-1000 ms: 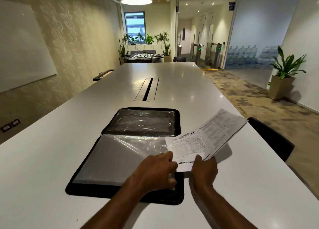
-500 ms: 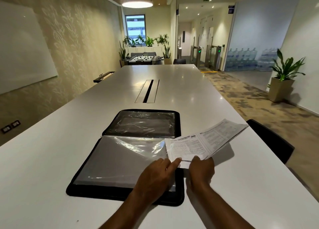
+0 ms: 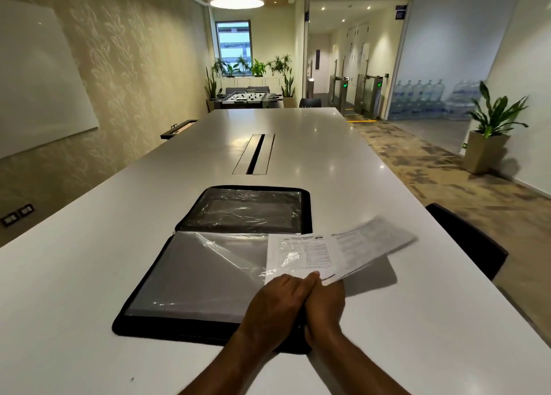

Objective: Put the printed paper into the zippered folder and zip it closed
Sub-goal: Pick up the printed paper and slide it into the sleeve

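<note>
A black zippered folder [image 3: 190, 332] lies open flat on the white table [image 3: 74, 275], with clear plastic sleeves on both halves. The printed paper [image 3: 351, 250] sits low over the folder's right edge; its left part lies under the edge of the near plastic sleeve [image 3: 208, 269], and its right part sticks out over the table. My right hand [image 3: 325, 302] grips the paper's near edge. My left hand [image 3: 277, 305] rests against it on the sleeve's right edge, fingers closed on the plastic and paper there.
A recessed cable slot [image 3: 255, 153] runs down the table's middle beyond the folder. A black chair back [image 3: 468, 236] stands at the table's right edge. A potted plant [image 3: 489, 132] stands on the floor at the right.
The paper has dropped lower and slid left, so its left part now lies under the plastic sleeve. Both hands have moved together at its near edge.
</note>
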{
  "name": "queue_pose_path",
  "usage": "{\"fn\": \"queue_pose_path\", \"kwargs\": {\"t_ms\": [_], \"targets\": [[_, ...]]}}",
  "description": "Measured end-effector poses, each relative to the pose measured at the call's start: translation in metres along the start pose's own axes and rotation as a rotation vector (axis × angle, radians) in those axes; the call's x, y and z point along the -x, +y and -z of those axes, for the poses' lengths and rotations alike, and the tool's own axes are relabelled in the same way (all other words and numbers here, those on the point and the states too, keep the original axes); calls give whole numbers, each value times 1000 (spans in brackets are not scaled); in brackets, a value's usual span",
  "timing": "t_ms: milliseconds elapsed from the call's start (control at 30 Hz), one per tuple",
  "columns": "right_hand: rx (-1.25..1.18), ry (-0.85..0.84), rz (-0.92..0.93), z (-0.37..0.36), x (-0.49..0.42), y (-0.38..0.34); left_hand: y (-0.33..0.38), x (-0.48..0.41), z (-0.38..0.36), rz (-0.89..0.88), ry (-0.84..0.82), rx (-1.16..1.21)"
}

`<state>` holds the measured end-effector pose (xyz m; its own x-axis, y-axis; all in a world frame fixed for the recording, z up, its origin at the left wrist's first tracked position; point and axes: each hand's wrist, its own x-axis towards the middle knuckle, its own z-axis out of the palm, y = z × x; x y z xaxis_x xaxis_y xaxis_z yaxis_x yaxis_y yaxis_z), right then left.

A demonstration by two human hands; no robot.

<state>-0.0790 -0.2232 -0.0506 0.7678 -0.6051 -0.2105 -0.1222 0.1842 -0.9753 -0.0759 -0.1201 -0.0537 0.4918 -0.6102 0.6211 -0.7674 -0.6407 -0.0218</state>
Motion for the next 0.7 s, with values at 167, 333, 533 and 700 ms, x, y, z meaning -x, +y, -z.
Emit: {"fn": "queue_pose_path", "kwargs": {"t_ms": [167,333,533,700], "targets": [[-176,-79,-112,13,-10,1,-4,4,1,79,2,-10],[-355,80,-169,42,-32,-2,-13,7,1,134,18,-95],[-357,-124,-229,27,-14,9,-3,-3,-5,79,-16,-66],[-404,-254,-236,40,-17,-3,-4,-2,-6,106,-21,-17]]}}
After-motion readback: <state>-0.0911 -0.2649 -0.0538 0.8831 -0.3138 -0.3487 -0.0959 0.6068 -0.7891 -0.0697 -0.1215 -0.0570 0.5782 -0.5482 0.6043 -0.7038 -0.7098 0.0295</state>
